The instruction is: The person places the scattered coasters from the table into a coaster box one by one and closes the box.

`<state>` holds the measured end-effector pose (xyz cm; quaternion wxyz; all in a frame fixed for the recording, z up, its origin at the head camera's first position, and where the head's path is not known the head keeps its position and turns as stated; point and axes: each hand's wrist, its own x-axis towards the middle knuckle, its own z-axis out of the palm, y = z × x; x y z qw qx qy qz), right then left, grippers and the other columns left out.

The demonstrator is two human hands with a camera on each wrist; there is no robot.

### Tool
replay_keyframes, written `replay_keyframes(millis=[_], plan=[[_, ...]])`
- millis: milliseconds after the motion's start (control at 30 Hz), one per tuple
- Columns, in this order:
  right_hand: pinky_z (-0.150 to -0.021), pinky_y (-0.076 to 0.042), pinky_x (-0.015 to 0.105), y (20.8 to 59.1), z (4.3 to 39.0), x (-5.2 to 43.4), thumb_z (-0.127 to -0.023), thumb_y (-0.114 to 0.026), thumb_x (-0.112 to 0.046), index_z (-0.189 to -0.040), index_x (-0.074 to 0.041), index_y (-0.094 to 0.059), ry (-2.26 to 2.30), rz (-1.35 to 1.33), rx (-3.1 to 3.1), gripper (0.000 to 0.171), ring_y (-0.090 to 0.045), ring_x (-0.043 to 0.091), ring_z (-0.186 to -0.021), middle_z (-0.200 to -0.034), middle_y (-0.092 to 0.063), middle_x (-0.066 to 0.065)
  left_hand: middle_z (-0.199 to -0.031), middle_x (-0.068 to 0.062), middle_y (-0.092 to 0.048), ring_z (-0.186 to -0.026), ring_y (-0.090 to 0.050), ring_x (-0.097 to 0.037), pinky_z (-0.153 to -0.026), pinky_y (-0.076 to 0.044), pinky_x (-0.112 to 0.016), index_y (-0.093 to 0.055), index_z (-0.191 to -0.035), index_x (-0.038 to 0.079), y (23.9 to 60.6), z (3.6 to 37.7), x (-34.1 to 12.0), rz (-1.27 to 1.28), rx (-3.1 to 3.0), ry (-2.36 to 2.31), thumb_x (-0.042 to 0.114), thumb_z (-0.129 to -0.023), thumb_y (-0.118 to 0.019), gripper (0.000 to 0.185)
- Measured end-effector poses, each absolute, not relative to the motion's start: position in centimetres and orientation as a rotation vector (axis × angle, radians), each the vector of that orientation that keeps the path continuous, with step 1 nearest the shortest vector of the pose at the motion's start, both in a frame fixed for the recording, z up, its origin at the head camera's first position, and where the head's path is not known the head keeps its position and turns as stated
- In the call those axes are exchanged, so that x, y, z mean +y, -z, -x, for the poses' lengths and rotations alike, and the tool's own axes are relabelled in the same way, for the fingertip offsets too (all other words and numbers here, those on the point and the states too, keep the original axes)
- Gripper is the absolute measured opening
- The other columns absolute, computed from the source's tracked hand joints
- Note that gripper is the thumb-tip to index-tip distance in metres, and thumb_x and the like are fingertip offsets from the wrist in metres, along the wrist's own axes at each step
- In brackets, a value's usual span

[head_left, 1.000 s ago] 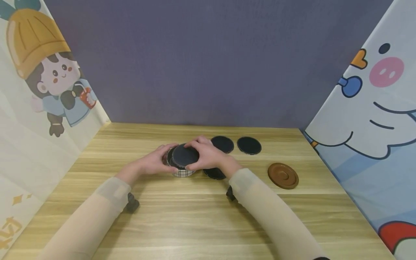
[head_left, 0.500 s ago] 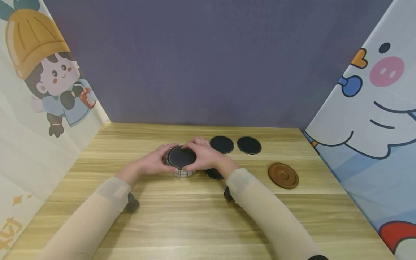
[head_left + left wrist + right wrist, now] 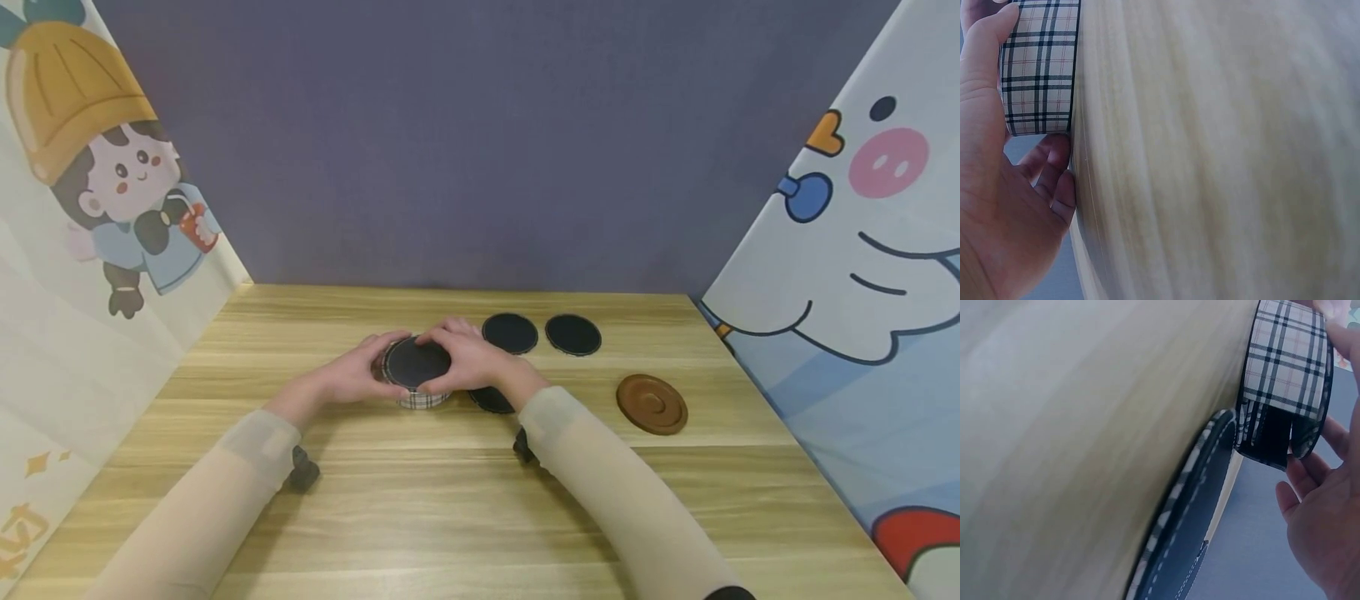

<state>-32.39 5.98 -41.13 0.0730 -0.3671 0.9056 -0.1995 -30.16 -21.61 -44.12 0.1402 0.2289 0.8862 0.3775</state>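
Note:
A round coaster holder (image 3: 422, 401) with black, white and red plaid sides stands on the table left of centre. My left hand (image 3: 348, 372) grips it from the left, its thumb on the plaid wall (image 3: 1041, 69) in the left wrist view. Over the holder's top lies a round black coaster (image 3: 412, 363), which my right hand (image 3: 474, 364) holds by its right edge between thumb and fingers. A notch in the holder's side (image 3: 1275, 434) shows in the right wrist view, the coaster's rim (image 3: 1307, 439) beside it at the top.
Two black coasters, one at the back (image 3: 510, 333) and one to its right (image 3: 573, 334), lie flat. Another black coaster (image 3: 491, 401) is partly under my right wrist. A brown round lid-like disc (image 3: 652, 405) lies at right. A grey panel (image 3: 480, 150) stands behind the wooden table (image 3: 420, 517).
The coaster in my right hand has moved slightly left and down onto the holder's top, and now lines up with it. My left hand stays around the holder.

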Motion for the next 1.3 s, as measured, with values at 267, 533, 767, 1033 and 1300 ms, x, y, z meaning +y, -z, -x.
replay_keyframes(millis=[267, 533, 767, 1033, 1300], plan=[[-0.130, -0.032, 0.058, 41.2, 32.5, 6.1, -0.087, -0.086, -0.061, -0.159, -0.028, -0.054, 0.626, 1.093, 2.720, 0.086, -0.039, 0.030, -0.153, -0.163, -0.046, 0.006, -0.157, -0.022, -0.040, -0.142, -0.053, -0.040, -0.120, -0.050, -0.055, -0.024, -0.176, 0.023, 44.0, 30.1, -21.6, -0.667, 2.576, -1.077, 0.043, -0.094, -0.088, 0.106], [-0.131, -0.031, 0.060, 41.4, 32.5, 6.3, -0.086, -0.086, -0.063, -0.161, -0.026, -0.052, 0.655, 1.080, 2.707, 0.090, -0.036, 0.032, -0.158, -0.167, -0.044, 0.007, -0.156, -0.022, -0.040, -0.141, -0.055, -0.039, -0.118, -0.052, -0.055, -0.022, -0.176, 0.024, 43.9, 29.8, -21.6, -0.661, 2.566, -1.072, 0.045, -0.096, -0.087, 0.105], [-0.132, -0.030, 0.067, 41.0, 32.4, 7.6, -0.086, -0.083, -0.071, -0.164, -0.028, -0.049, 0.681, 1.006, 2.702, 0.095, -0.029, 0.034, -0.165, -0.174, -0.038, 0.008, -0.159, -0.022, -0.041, -0.142, -0.053, -0.042, -0.121, -0.047, -0.062, -0.024, -0.176, 0.024, 43.8, 29.8, -21.4, -0.645, 2.597, -1.053, 0.045, -0.093, -0.088, 0.107], [-0.131, -0.031, 0.066, 40.5, 32.5, 11.7, -0.096, -0.075, -0.066, -0.165, -0.023, -0.048, 0.669, 0.953, 2.750, 0.086, -0.033, 0.036, -0.162, -0.172, -0.042, 0.008, -0.159, -0.026, -0.041, -0.143, -0.054, -0.047, -0.122, -0.045, -0.066, -0.026, -0.175, 0.023, 43.8, 29.8, -21.3, -0.638, 2.609, -1.085, 0.041, -0.088, -0.093, 0.111], [-0.133, -0.027, 0.068, 40.5, 32.4, 16.3, -0.100, -0.070, -0.063, -0.164, -0.021, -0.050, 0.625, 0.857, 2.773, 0.079, -0.031, 0.040, -0.164, -0.172, -0.042, 0.012, -0.156, -0.027, -0.042, -0.140, -0.057, -0.047, -0.121, -0.048, -0.063, -0.028, -0.174, 0.020, 43.9, 29.8, -21.2, -0.663, 2.615, -1.093, 0.039, -0.086, -0.095, 0.112]])
